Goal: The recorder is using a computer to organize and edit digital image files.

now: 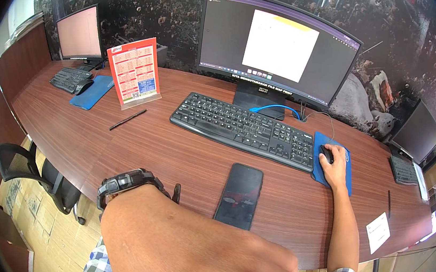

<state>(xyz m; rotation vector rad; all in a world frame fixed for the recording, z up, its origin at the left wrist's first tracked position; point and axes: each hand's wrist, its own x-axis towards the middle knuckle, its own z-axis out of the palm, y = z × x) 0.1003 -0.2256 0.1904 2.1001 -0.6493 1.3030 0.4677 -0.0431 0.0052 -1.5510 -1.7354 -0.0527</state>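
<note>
Black computer mouse sits under the right hand, on a blue mouse pad; the fingers close around it, thumb along its left side. At its nine o'clock lies the computer keyboard, so a wide leftward sweep could jam the mouse there. Toward eleven stands the curved monitor; toward eight, a smartphone on the wood-grain counter. The left hand looms at seven; whether its fingers pinch anything, I cannot tell. Dropped carelessly, it could knock the smartphone askew.
</note>
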